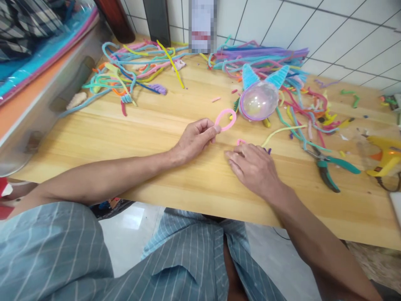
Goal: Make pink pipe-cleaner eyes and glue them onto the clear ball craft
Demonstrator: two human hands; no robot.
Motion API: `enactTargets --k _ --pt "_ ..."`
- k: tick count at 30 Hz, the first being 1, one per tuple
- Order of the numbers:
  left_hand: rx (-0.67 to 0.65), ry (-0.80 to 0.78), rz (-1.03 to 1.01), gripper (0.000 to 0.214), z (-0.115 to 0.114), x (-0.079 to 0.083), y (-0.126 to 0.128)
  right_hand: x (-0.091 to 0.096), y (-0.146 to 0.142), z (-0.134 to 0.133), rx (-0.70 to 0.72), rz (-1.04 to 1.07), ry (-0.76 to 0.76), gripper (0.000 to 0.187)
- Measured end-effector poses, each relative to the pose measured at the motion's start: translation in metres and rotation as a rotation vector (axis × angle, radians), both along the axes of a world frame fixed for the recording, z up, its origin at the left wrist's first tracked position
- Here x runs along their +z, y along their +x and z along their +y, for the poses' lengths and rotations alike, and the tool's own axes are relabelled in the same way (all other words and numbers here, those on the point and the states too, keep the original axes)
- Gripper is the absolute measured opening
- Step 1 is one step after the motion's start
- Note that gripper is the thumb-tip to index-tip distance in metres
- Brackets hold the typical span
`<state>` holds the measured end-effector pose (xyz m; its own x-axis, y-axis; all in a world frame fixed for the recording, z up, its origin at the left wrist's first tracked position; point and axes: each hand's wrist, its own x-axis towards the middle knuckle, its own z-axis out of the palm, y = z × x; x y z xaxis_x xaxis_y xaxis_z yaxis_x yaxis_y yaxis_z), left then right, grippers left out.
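Note:
My left hand (200,136) pinches a pink pipe-cleaner ring (226,120) between thumb and fingers, just above the wooden table. Palm down on the tabletop, my right hand (252,169) has its fingers loosely bent and apart. A small bent pink piece of pipe cleaner (240,142) shows just past its fingertips; whether they touch it I cannot tell. Beyond both hands sits a clear plastic dome (259,101) with a purple rim and two blue pipe-cleaner ears (249,76). A pale yellow pipe cleaner (282,130) lies beyond my right hand.
Loose pipe cleaners (125,71) lie at the back left, and a purple and blue bundle (263,56) lies against the tiled wall. Green-handled pliers (328,165) and a yellow glue gun (385,154) are to the right. A clear plastic bin (46,108) borders the left.

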<state>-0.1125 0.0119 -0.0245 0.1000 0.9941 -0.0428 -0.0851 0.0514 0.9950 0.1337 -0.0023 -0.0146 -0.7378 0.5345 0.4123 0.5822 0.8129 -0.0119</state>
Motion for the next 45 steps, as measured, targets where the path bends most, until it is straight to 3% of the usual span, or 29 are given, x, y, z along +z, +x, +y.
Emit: enactTargets --k 5,8,15,19,24,27,30,35,38,41,45 --pt "-0.02 -0.001 -0.026 0.052 0.001 0.001 0.001 -0.005 -0.001 0.003 0.06 -0.088 0.086 0.024" --pt "-0.025 0.02 -0.033 0.051 0.001 0.001 0.001 -0.007 0.001 0.003 0.075 -0.049 0.035 0.026" --pt "-0.039 0.002 -0.006 0.047 0.001 0.002 0.001 -0.007 0.009 0.008 0.018 0.211 -0.245 0.014" --pt "-0.036 0.024 0.0 0.05 0.001 0.004 0.001 -0.002 0.013 0.011 -0.035 0.242 -0.365 0.014" --pt "-0.049 0.009 0.027 0.051 0.001 0.004 0.001 0.007 0.012 0.01 -0.188 0.361 -0.614 0.003" --pt "-0.06 0.024 0.031 0.051 0.0 0.003 0.001 0.01 0.01 0.009 -0.264 0.488 -0.842 0.012" --pt "-0.063 0.044 0.033 0.052 0.0 0.003 0.001 0.011 0.009 0.009 -0.276 0.6 -0.954 0.019" --pt "-0.069 0.067 0.035 0.052 -0.001 0.004 0.001 0.012 0.01 0.01 -0.223 0.718 -0.849 0.019" --pt "-0.068 0.063 0.046 0.054 -0.001 0.005 0.001 0.012 0.012 0.01 -0.206 0.519 -0.643 0.003" --pt "-0.063 0.057 0.048 0.058 -0.001 0.005 0.001 0.009 0.012 0.009 -0.118 0.254 -0.388 0.011" --pt "-0.071 0.063 0.063 0.06 -0.001 0.007 0.001 -0.002 0.006 0.008 -0.07 0.065 -0.174 0.017"
